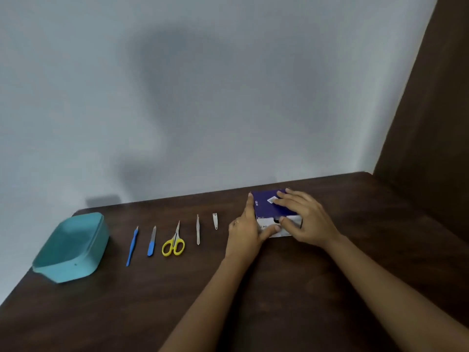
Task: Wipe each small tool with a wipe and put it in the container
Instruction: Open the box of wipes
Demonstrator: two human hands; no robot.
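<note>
A purple and white wipe box (266, 207) lies on the dark wooden table (279, 288) at the right. My left hand (247, 231) holds its left side, index finger along the edge and thumb across the front. My right hand (304, 217) lies on top, fingers flat on the lid and thumb at the front opening. Left of the box lies a row of tools: nail clipper (215, 220), tweezers (198, 229), yellow-handled scissors (174, 243), blue-handled file (152, 241), thin blue-handled pick (132, 246). A teal container (50, 269) stands at the far left.
A pale wall rises right behind the table. A dark brown panel (431, 123) closes off the right side. The table's left edge runs just past the teal container.
</note>
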